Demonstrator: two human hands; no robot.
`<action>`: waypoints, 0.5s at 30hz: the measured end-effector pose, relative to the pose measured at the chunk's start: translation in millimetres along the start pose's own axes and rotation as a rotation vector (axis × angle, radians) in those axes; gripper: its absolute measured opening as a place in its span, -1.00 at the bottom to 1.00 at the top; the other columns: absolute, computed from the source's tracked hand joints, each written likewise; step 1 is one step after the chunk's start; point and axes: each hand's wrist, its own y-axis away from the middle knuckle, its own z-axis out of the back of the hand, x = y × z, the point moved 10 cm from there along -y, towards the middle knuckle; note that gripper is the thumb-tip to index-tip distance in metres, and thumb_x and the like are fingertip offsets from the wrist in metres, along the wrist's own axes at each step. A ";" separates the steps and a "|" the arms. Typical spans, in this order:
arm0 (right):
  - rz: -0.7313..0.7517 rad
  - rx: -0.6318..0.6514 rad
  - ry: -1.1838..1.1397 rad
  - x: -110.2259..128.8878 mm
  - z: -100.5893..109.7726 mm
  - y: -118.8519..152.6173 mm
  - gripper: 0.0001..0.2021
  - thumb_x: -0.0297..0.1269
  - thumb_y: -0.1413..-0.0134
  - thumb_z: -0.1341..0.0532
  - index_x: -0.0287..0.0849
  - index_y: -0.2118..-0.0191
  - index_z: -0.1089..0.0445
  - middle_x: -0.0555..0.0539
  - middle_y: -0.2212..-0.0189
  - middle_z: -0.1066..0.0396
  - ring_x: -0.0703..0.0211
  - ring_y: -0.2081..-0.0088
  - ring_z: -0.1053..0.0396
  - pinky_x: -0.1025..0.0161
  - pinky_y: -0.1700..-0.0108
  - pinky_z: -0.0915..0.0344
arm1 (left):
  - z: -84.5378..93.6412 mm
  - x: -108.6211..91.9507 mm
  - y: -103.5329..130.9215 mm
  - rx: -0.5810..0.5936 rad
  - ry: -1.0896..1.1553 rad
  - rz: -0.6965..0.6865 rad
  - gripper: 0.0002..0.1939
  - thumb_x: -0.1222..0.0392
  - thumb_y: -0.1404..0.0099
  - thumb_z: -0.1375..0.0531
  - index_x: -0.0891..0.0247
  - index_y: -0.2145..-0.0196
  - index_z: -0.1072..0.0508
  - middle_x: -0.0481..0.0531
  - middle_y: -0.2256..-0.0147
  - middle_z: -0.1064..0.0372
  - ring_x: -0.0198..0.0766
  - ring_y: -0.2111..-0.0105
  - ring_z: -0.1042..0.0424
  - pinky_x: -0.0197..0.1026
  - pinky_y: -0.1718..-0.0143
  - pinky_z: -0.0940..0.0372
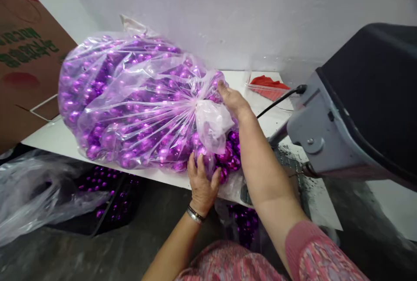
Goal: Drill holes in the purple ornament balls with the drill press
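A large clear plastic bag [130, 107] full of shiny purple faceted balls lies on its side on a white table. Its gathered neck is tied in a whitish knot [213, 122] facing me. At the near side of the knot, my left hand [203, 185] rests against the bag with its fingers spread, a dark and silver bracelet on the wrist. My right hand [233, 98] reaches to the far side of the knot and clasps the bag there; most of its fingers are hidden. More purple balls [230, 155] show under the knot, beside my right forearm.
A printed cardboard box [29, 64] stands at the left. On the right is a grey device with a black housing [368, 98] and a cable. Red material [269, 85] lies in a clear tray near the wall. Below the white table [61, 140] are loose plastic [42, 194] and dark crates.
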 end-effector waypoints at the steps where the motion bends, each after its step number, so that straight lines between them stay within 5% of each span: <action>1: -0.019 -0.006 0.001 6.5 8.1 6.5 -0.11 0.45 -0.09 0.23 -0.34 0.18 -0.43 -0.16 0.25 -0.41 0.30 0.14 -0.38 0.07 -0.17 -0.35 | 4.3 2.8 -1.6 -0.019 0.002 0.022 -0.29 0.09 -0.36 -0.20 0.31 -0.36 -0.08 0.47 -0.27 -0.16 0.12 -0.30 -0.20 0.20 -0.23 -0.24; 5: 0.145 -0.132 0.020 55.4 39.2 52.8 -0.15 0.41 -0.15 0.26 -0.28 0.08 -0.42 -0.14 0.17 -0.41 0.31 0.08 -0.38 0.11 -0.19 -0.34 | 24.0 12.9 -13.2 -0.102 0.003 0.126 -0.44 0.02 -0.39 -0.14 0.40 -0.23 -0.29 0.40 -0.02 -0.44 0.01 -0.03 -0.45 0.07 -0.10 -0.34; 8: 0.294 -0.200 0.071 70.9 40.5 101.9 -0.29 0.29 -0.24 0.17 -0.24 0.02 -0.42 -0.15 0.05 -0.39 0.30 -0.09 -0.31 0.14 -0.32 -0.27 | 29.2 21.6 -20.9 -0.087 0.102 0.244 -0.55 -0.06 -0.43 -0.06 0.32 -0.04 -0.48 0.26 0.12 -0.52 -0.08 0.09 -0.49 -0.03 -0.02 -0.36; 12: 0.433 -0.338 0.325 54.5 24.0 180.1 -0.48 0.03 -0.31 0.05 -0.22 -0.15 -0.32 -0.20 -0.17 -0.24 0.22 -0.30 -0.13 0.06 -0.42 -0.17 | 32.5 40.0 -19.5 -0.096 0.182 0.486 -0.52 -0.11 -0.44 -0.01 0.31 0.02 -0.50 0.20 0.19 -0.50 -0.12 0.17 -0.47 -0.07 0.07 -0.35; 15: 0.387 -0.284 0.471 29.0 -4.4 229.4 -0.47 -0.02 -0.27 -0.03 -0.23 -0.21 -0.28 -0.24 -0.25 -0.15 0.05 -0.34 -0.06 -0.01 -0.37 -0.20 | 49.1 23.8 -27.5 -0.186 0.115 0.370 -0.48 -0.06 -0.38 -0.11 0.34 -0.14 -0.40 0.29 0.03 -0.44 -0.08 0.04 -0.42 -0.02 -0.02 -0.33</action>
